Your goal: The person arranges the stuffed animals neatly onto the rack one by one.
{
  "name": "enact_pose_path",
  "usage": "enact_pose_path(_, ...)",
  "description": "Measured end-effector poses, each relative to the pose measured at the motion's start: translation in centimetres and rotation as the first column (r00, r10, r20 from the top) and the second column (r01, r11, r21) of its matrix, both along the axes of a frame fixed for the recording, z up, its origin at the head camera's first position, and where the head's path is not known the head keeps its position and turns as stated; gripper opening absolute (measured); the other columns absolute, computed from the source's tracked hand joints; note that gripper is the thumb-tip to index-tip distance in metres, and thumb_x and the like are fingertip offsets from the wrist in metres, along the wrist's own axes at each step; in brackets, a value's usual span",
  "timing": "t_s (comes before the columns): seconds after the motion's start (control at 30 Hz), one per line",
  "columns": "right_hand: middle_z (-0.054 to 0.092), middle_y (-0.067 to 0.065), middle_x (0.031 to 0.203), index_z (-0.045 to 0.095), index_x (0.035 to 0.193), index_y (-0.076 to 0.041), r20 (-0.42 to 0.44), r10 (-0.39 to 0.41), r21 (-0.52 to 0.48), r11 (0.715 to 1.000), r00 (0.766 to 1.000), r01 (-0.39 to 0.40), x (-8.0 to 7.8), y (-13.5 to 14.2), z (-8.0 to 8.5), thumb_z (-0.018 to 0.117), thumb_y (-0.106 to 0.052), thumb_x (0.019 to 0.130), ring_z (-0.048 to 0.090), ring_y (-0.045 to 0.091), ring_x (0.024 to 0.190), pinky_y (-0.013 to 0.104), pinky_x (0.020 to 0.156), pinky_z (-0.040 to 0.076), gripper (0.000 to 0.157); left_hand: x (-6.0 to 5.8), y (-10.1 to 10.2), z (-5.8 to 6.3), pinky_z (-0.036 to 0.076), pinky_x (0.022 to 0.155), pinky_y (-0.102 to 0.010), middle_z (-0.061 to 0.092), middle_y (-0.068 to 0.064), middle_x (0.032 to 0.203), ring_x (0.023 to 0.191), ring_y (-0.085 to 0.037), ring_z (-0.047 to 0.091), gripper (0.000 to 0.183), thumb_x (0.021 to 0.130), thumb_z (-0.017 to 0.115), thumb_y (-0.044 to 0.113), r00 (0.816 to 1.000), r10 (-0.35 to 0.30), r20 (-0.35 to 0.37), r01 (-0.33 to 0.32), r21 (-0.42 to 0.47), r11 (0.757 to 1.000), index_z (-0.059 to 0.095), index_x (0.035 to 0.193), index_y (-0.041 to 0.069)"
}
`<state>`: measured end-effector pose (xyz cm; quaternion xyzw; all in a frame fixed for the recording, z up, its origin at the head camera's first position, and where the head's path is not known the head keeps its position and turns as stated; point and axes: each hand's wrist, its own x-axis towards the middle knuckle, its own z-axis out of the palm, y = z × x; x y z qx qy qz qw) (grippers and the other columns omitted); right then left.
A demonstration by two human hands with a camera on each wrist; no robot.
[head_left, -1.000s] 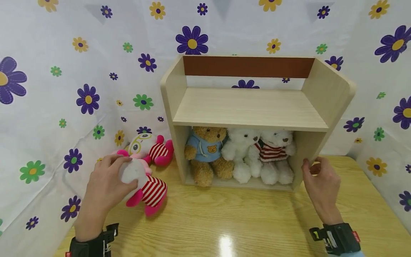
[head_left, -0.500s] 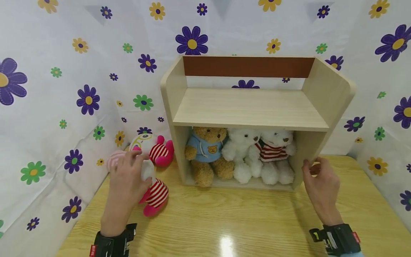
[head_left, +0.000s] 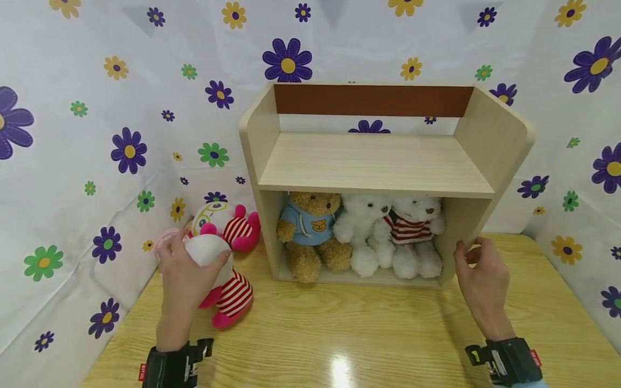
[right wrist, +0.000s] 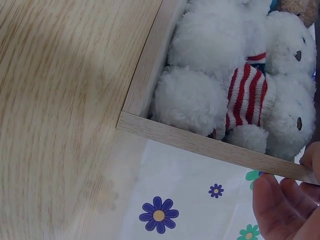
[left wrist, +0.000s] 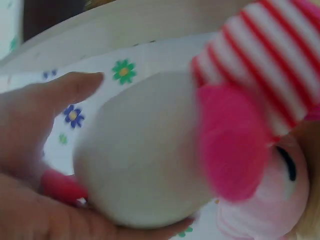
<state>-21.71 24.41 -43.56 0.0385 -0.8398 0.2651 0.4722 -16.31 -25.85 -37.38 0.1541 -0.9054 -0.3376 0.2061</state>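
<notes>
My left hand (head_left: 186, 288) holds the round white head of a plush doll (head_left: 235, 293) with a red-striped body and pink limbs. In the left wrist view the fingers curl under the white head (left wrist: 140, 155), while the thumb stands a little off it. Behind it lies a second striped plush doll (head_left: 239, 233) with yellow-ringed eyes, against the shelf's left side. My right hand (head_left: 484, 285) pinches the front edge of the right side panel of a wooden shelf (head_left: 373, 164). In the right wrist view, thumb and fingers (right wrist: 272, 205) lie on either side of that panel.
On the lower level sit a brown teddy bear (head_left: 314, 237) in a blue hoodie, a white bear (head_left: 361, 231) and another white bear (head_left: 412, 229) in a striped sweater. A pink plush part (head_left: 165, 245) shows behind the left hand. The wooden table (head_left: 339, 328) meets a flowered cloth backdrop (head_left: 97, 161).
My left hand moved right with the doll's head, then slightly back left; more of the white head shows now. The right hand stays on the shelf panel.
</notes>
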Motion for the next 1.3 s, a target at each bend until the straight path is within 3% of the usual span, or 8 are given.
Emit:
enact_pose_path(0.1, 0.066, 0.021, 0.071, 0.064, 0.103, 0.009, 0.005, 0.0, -0.002, 1.0, 1.0, 0.0, 0.1, 0.0, -0.1, 0.069, -0.007, 0.092, 0.063, 0.034, 0.057, 0.027, 0.053, 0.036, 0.02, 0.7, -1.1, 0.9, 0.048, 0.099, -0.068, 0.034, -0.029, 0.152, 0.132, -0.049, 0.04, 0.087, 0.092, 0.072, 0.043, 0.977, -0.131, 0.17, 0.116, 0.095, 0.989, 0.028, 0.156, 0.002)
enact_pose_path(0.2, 0.065, 0.021, 0.072, 0.063, 0.102, 0.008, 0.015, 0.0, -0.004, 1.0, 1.0, 0.0, 0.2, 0.0, -0.2, 0.069, -0.007, 0.092, 0.063, 0.034, 0.058, 0.025, 0.053, 0.035, 0.02, 1.2, -2.2, 1.5, 0.05, 0.1, -0.064, 0.036, -0.026, 0.156, 0.136, -0.049, 0.042, 0.085, 0.096, 0.066, 0.05, 0.917, -0.334, 0.219, 0.291, 0.209, 0.934, 0.028, 0.16, 0.009)
enact_pose_path(0.43, 0.064, 0.021, 0.072, 0.062, 0.103, 0.008, 0.024, 0.01, -0.002, 1.0, 1.0, -0.01, 0.4, -0.1, -0.4, 0.069, -0.007, 0.092, 0.062, 0.033, 0.059, 0.023, 0.053, 0.034, 0.019, 2.0, -3.4, -0.2, 0.04, 0.11, -0.065, 0.016, -0.017, 0.17, 0.147, -0.051, 0.033, 0.094, 0.089, 0.079, 0.026, 0.639, -0.747, 0.183, 0.68, 0.32, 0.659, 0.021, 0.164, 0.03)
enact_pose_path(0.53, 0.064, 0.021, 0.072, 0.062, 0.103, 0.008, 0.018, 0.007, -0.002, 1.0, 1.0, -0.007, 0.5, -0.1, -0.4, 0.069, -0.007, 0.092, 0.062, 0.033, 0.059, 0.023, 0.053, 0.033, 0.019, 1.6, -2.5, -1.5, 0.041, 0.111, -0.062, 0.023, -0.013, 0.167, 0.148, -0.047, 0.031, 0.109, 0.081, 0.086, 0.024, 0.579, -0.796, 0.178, 0.744, 0.283, 0.605, 0.016, 0.163, 0.035)
enact_pose_path(0.6, 0.063, 0.021, 0.072, 0.062, 0.103, 0.008, 0.016, 0.003, -0.005, 1.0, 1.0, -0.003, 0.4, -0.1, -0.5, 0.069, -0.007, 0.092, 0.062, 0.033, 0.059, 0.022, 0.053, 0.033, 0.019, 1.1, -1.7, -2.3, 0.045, 0.108, -0.059, 0.032, -0.014, 0.162, 0.145, -0.046, 0.036, 0.112, 0.077, 0.089, 0.022, 0.582, -0.799, 0.154, 0.761, 0.244, 0.601, 0.017, 0.162, 0.03)
enact_pose_path(0.83, 0.063, 0.02, 0.072, 0.062, 0.104, 0.008, 0.012, 0.002, -0.005, 1.0, 1.0, -0.002, 0.4, -0.1, -0.4, 0.068, -0.006, 0.092, 0.06, 0.032, 0.059, 0.023, 0.053, 0.034, 0.019, 0.3, -0.2, -3.9, 0.051, 0.101, -0.058, 0.053, -0.023, 0.145, 0.13, -0.044, 0.056, 0.104, 0.069, 0.094, 0.022, 0.716, -0.687, 0.127, 0.675, 0.127, 0.727, 0.031, 0.151, 0.006)
enact_pose_path(1.1, 0.063, 0.02, 0.072, 0.062, 0.105, 0.008, 0.019, 0.011, -0.01, 1.0, 1.0, -0.011, 0.3, -0.1, -0.3, 0.068, -0.006, 0.093, 0.059, 0.033, 0.059, 0.023, 0.053, 0.033, 0.019, -0.1, 0.5, -5.3, 0.052, 0.103, -0.054, 0.062, -0.019, 0.139, 0.125, -0.038, 0.062, 0.092, 0.072, 0.092, 0.022, 0.812, -0.558, 0.172, 0.547, 0.112, 0.83, 0.041, 0.147, 0.004)
enact_pose_path(1.3, 0.063, 0.02, 0.073, 0.062, 0.105, 0.007, 0.011, 0.019, -0.005, 1.0, 1.0, -0.019, 0.1, 0.0, -0.5, 0.068, -0.005, 0.093, 0.06, 0.033, 0.058, 0.025, 0.053, 0.034, 0.018, 0.1, 0.2, -5.8, 0.049, 0.105, -0.055, 0.064, -0.017, 0.136, 0.125, -0.034, 0.061, 0.085, 0.073, 0.091, 0.023, 0.826, -0.537, 0.169, 0.531, 0.085, 0.843, 0.041, 0.14, 0.007)
